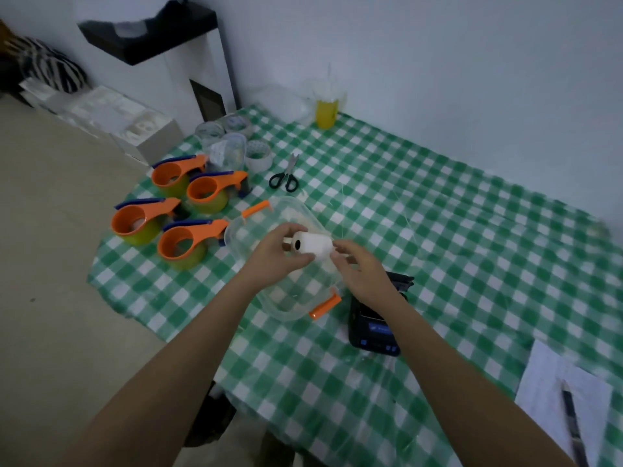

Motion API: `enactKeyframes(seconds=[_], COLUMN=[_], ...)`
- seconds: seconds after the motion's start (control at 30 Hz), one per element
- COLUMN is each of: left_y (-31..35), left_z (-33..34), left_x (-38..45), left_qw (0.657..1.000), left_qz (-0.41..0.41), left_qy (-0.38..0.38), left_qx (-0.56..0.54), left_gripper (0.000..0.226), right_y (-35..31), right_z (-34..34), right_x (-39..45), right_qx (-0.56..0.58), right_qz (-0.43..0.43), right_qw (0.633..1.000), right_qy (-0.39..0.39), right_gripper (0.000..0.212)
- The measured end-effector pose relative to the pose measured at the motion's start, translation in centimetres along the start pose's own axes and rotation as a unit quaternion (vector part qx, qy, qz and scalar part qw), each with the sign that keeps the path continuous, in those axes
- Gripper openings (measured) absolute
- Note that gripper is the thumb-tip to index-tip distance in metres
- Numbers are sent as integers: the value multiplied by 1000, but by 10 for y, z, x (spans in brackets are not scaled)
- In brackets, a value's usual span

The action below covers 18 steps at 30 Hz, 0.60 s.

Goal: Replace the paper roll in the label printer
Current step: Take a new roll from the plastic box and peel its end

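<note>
A white paper roll (312, 246) with a dark core hole is held in the air above a clear plastic container (290, 298) with orange clips. My left hand (273, 254) grips its left end. My right hand (362, 271) pinches its right end with the fingertips. The black label printer (372, 321) with blue buttons lies on the green checked tablecloth just right of the container, partly hidden under my right wrist, and its lid appears open at the far end.
Several orange tape dispensers (175, 214) sit at the table's left edge. Black-handled scissors (286, 175), tape rolls (258, 156) and a cup of yellow drink (326, 109) lie farther back. White paper with a pen (569, 409) sits at the near right.
</note>
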<state>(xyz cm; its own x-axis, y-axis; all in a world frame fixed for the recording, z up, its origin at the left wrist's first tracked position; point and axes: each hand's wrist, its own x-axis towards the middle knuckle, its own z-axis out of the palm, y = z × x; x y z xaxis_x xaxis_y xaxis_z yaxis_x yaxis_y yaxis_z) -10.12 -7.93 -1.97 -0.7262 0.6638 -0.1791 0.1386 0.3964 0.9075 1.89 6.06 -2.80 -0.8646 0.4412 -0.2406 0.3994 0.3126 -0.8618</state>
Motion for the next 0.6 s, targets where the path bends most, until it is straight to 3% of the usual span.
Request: enactKeyframes(seconds=[0.1, 0.23, 0.43, 0.6], left_y=[17, 31, 50, 56], left_z=[-4, -6, -7, -4], left_x=[-15, -26, -31, -33], left_qw=[996, 989, 972, 968], left_qz=[27, 57, -76, -51], left_qy=[-48, -80, -97, -110], left_qx=[-73, -109, -199, -220], left_gripper=[39, 43, 48, 32], right_y=[-15, -28, -37, -45], right_z=[-3, -10, -13, -17], right_x=[-10, -21, -37, -44], right_qx=[167, 281, 218, 202], right_qz=[67, 54, -48, -89], right_qw=[983, 958, 974, 973], right_qy=[-30, -12, 40, 61], right_gripper=[41, 37, 38, 37])
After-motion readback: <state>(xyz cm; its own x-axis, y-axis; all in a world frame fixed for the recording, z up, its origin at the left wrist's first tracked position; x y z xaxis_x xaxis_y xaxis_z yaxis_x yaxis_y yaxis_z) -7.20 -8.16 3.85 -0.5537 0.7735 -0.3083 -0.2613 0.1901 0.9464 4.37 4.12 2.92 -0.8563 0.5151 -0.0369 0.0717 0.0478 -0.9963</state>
